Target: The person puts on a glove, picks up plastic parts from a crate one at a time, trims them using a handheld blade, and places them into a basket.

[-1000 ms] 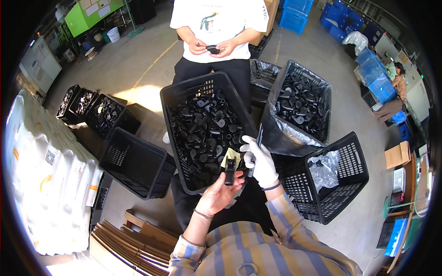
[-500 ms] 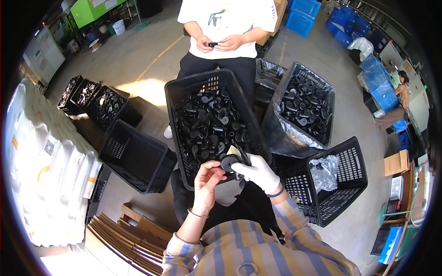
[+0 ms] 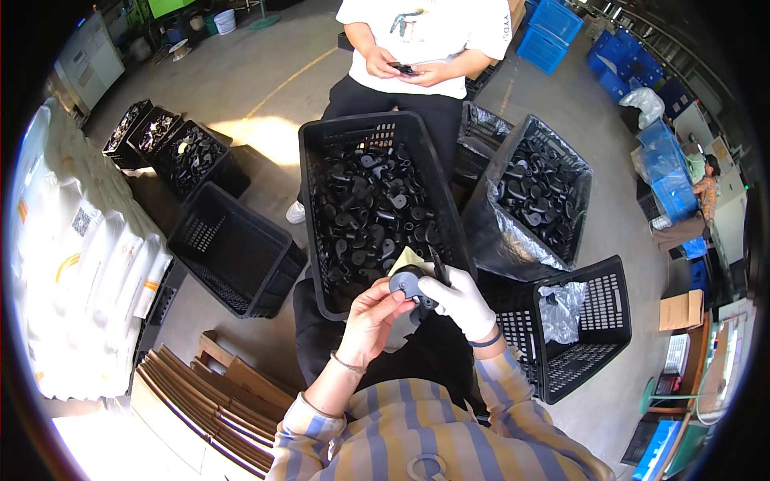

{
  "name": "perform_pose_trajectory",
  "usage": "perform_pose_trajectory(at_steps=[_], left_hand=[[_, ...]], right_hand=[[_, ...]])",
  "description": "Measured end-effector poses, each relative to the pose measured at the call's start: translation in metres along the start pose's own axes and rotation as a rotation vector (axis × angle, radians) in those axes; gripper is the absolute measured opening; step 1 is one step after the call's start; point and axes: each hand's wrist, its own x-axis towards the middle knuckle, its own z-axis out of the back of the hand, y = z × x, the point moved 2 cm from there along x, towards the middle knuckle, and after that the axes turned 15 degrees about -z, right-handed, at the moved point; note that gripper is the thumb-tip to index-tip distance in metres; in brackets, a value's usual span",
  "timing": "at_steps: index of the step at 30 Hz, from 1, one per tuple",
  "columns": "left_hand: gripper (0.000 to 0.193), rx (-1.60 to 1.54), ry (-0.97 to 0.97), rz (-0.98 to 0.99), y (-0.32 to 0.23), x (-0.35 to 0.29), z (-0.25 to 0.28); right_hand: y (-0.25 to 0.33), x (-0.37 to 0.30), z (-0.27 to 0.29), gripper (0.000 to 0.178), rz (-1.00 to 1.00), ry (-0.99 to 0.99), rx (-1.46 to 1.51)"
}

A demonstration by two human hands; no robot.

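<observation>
A black plastic part with a round disc-shaped end (image 3: pixel 407 282) is held over the near end of a large black crate (image 3: pixel 310 232). My bare left hand (image 3: pixel 370 321) pinches its edge between thumb and fingers. My right hand (image 3: pixel 465 306), in a white glove, is closed around a slim black tool (image 3: pixel 438 264) that points up and away; its working end cannot be made out. The gloved thumb lies against or close to the part. Behind the part shows a pale yellow piece (image 3: pixel 407 260). Many similar black parts (image 3: pixel 373 212) fill the crate.
Opposite sits a person (image 3: pixel 421 60) handling a small dark item. On the right stand a lined crate of black parts (image 3: pixel 485 212) and a crate with clear plastic (image 3: pixel 593 353). Left are an empty black crate (image 3: pixel 180 252), white sacks (image 3: pixel 76 272) and flattened cardboard (image 3: pixel 200 409).
The part has turned so its disc faces differently, and my left fingers now grip its edge. My right hand has shifted slightly. The whole view has moved a little.
</observation>
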Motion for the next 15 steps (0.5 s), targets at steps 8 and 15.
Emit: perform_pose_trajectory(at_steps=[8,15], left_hand=[[0.01,0.068,-0.01,-0.041,0.0,-0.001,-0.001],[0.032,0.223,0.194,0.163,-0.022,0.005,0.006]], right_hand=[[0.007,0.0,-0.001,0.025,0.146,-0.016,0.002],[0.025,0.001,0.02,0.024,0.078,0.197,-0.367]])
